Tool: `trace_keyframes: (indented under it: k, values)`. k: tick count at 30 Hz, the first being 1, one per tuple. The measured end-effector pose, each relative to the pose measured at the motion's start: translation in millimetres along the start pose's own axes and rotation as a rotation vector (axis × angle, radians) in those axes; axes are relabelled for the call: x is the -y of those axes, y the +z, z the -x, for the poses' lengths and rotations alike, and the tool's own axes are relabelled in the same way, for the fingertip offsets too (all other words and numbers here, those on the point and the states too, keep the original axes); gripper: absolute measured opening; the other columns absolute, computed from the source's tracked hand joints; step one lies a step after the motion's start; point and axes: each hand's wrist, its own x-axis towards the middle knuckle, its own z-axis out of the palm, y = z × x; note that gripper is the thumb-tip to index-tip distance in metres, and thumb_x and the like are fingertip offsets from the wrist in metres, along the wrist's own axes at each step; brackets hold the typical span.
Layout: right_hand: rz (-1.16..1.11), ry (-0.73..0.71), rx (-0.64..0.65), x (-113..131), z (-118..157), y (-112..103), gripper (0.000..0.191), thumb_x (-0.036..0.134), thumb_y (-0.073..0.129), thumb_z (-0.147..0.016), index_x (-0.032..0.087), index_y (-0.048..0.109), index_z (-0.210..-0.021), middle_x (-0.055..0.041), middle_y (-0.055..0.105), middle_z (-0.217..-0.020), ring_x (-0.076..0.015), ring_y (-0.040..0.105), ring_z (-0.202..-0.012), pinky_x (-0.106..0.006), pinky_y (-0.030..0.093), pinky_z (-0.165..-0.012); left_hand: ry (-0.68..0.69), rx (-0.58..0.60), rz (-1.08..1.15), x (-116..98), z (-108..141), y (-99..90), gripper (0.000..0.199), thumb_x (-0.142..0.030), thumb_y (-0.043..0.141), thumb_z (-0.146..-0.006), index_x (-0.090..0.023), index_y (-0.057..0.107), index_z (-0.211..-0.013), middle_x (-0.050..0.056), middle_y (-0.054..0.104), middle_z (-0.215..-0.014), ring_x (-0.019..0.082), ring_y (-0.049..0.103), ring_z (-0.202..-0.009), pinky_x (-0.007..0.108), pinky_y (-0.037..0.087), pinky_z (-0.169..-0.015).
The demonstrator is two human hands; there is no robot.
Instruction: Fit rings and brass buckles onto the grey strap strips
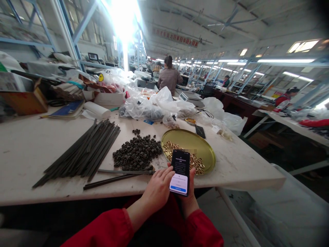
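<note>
My right hand [189,198] is wrapped round a smartphone [180,171] from behind and the right side. The phone's lit screen faces me, with a white pop-up and a blue button low on it. My left hand [157,187] lies at the phone's left edge, fingers stretched out and touching it. Behind the phone, a round gold tray [205,144] holds many small gold metal buckles [197,165], partly covered by the phone. Left of the tray is a heap of small dark loops [138,151]. Two dark strips [110,180] run toward my left hand.
A fanned pile of long dark strips [79,152] lies on the white table [20,147]. Clear plastic bags [154,103], a paper roll [96,109], a cardboard box [25,99] and a scale [191,97] stand farther back. A person [169,77] sits beyond, back turned.
</note>
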Motion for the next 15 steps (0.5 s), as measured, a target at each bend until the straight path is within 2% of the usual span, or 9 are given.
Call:
trace_keyframes:
  k: [6, 15]
  values:
    - [-0.057, 0.066, 0.013, -0.3, -0.7, -2.7, 0.074, 0.068, 0.063, -0.057, 0.015, 0.062, -0.108, -0.0080, 0.067, -0.094, -0.0238, 0.058, -0.097, -0.040, 0.047, -0.088, -0.008, 0.006, -0.007, 2.2, 1.4, 3.2, 0.049, -0.001, 0.040, -0.074, -0.016, 0.046, -0.121, 0.009, 0.047, -0.133, 0.021, 0.042, -0.121, 0.040, 0.035, -0.101]
    - [-0.019, 0.048, 0.054, 0.9, -5.1, -7.7, 0.076, 0.073, 0.060, -0.055, 0.016, 0.064, -0.104, -0.0087, 0.069, -0.092, -0.0247, 0.059, -0.095, -0.042, 0.046, -0.088, -0.020, 0.018, -0.011, 2.2, 4.0, 0.8, 0.051, -0.001, 0.039, -0.075, -0.016, 0.044, -0.124, 0.010, 0.042, -0.137, 0.021, 0.039, -0.125, 0.041, 0.035, -0.102]
